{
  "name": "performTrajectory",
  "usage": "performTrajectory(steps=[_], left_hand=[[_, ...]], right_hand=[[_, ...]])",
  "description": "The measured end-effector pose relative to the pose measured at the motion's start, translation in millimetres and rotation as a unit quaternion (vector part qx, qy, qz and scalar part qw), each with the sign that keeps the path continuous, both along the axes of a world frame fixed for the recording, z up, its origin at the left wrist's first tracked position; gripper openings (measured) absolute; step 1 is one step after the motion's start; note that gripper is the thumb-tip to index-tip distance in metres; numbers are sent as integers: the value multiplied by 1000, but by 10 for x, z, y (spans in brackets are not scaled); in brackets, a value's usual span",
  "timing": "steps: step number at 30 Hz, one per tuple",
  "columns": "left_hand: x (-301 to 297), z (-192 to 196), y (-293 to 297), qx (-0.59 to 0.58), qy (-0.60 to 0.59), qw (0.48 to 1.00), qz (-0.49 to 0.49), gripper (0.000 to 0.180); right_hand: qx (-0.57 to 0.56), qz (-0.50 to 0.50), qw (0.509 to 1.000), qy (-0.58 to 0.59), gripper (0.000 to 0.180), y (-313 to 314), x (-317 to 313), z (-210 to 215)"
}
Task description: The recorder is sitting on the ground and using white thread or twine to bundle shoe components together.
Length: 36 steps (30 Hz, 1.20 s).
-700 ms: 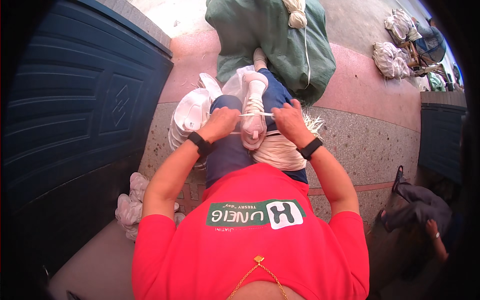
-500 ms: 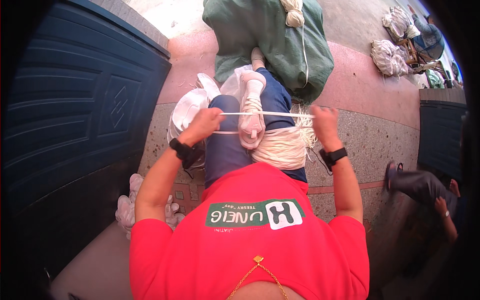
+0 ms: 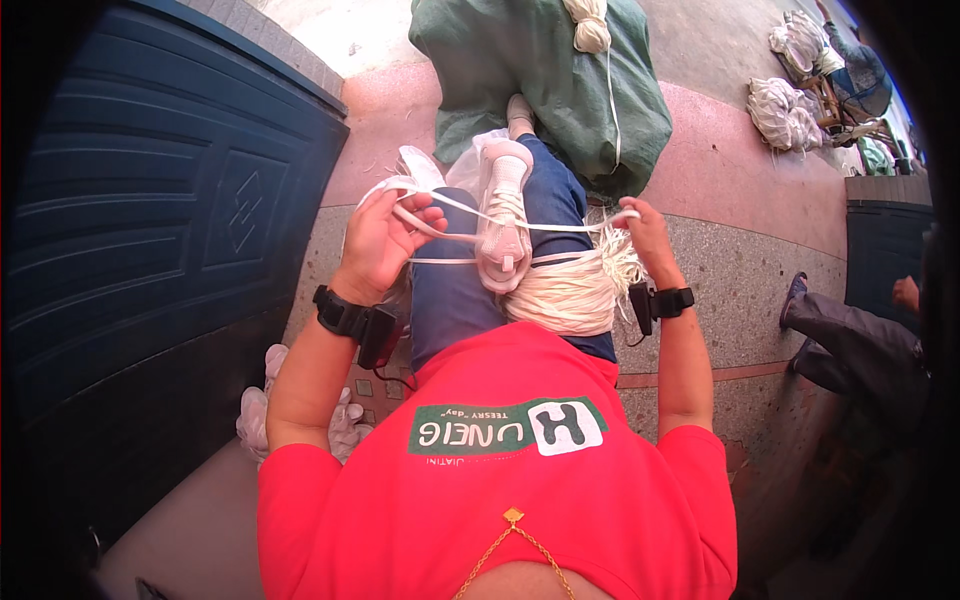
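My left hand (image 3: 385, 240) grips a loop of white cord (image 3: 450, 208) in front of the dark blue door. The cord runs taut across my raised white shoe (image 3: 503, 220) to my right hand (image 3: 648, 232), which pinches its other end. A thick bundle of the same white strands (image 3: 565, 292) lies on my lap below the shoe. Black wrist devices sit on both forearms. I wear a red shirt and blue jeans.
A dark blue panelled door (image 3: 170, 230) fills the left side. A green sack (image 3: 555, 80) tied with white cord lies ahead on the pavement. White mesh bags (image 3: 780, 105) sit at the far right. Another person's leg and shoe (image 3: 830, 325) are at my right.
My hands began close together over the shoe, then spread apart, drawing the cord taut. My left hand has since risen with a loop. The person at right has moved closer.
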<state>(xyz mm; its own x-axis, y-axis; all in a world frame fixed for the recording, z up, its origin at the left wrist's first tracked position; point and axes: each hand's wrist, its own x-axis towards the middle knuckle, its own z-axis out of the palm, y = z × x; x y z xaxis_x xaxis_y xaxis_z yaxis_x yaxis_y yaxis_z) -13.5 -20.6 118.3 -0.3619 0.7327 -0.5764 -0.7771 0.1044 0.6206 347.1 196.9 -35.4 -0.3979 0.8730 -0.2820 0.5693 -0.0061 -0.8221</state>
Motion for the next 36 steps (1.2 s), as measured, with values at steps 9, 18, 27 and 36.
performTrajectory(steps=[9, 18, 27, 36], left_hand=[[-171, -1598, -705, -181, 607, 752, -183, 32], [429, -1168, -337, 43, 806, 418, -415, 18], [387, -1227, -295, -23, 597, 723, -347, 11], [362, -1354, -75, -187, 308, 890, -279, 20]], right_hand=[[-379, -110, 806, 441, 25, -230, -659, 1258], [-15, -41, 999, -7, 35, -574, -226, -417], [389, 242, 881, -119, 9, -939, -739, 192], [299, 258, 919, -14, 5, -879, -876, 105]])
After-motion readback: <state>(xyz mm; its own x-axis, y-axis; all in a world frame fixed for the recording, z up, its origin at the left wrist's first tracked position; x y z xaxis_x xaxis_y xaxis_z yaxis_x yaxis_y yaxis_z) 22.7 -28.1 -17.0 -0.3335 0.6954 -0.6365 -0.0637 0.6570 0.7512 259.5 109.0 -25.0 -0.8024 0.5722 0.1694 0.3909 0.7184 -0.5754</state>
